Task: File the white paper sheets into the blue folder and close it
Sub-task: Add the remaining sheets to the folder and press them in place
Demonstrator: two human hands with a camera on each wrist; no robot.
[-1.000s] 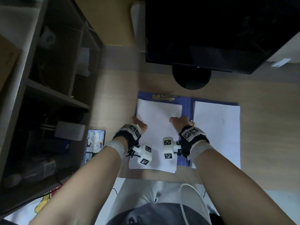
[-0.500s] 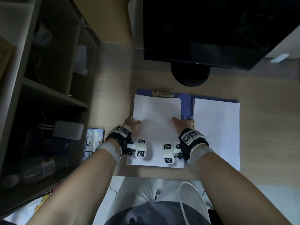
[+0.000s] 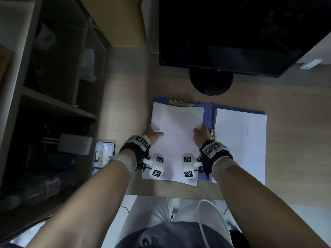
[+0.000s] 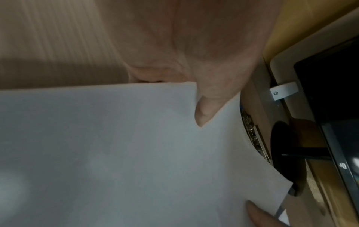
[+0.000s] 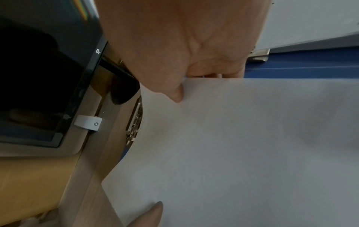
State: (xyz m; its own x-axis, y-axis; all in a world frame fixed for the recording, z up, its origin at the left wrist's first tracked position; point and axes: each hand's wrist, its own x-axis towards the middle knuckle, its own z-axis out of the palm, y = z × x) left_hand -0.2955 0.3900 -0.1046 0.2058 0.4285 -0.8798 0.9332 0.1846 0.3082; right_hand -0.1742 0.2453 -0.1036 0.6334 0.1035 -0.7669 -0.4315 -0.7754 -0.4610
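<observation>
The left hand [image 3: 152, 134] pinches the left long edge of the white paper sheets [image 3: 176, 140], thumb on top; the right hand [image 3: 201, 135] pinches the right long edge the same way. Between the two grips the stack runs lengthwise away from the person, over the left half of the open blue folder [image 3: 208, 119]. Its far edge lies just short of the metal clip [image 3: 180, 102]; its near edge overhangs the folder toward the desk [image 3: 125, 97] edge. Right of the right grip lies another white sheet [image 3: 240, 140]. Beyond the clip stands the monitor base [image 3: 211, 85].
</observation>
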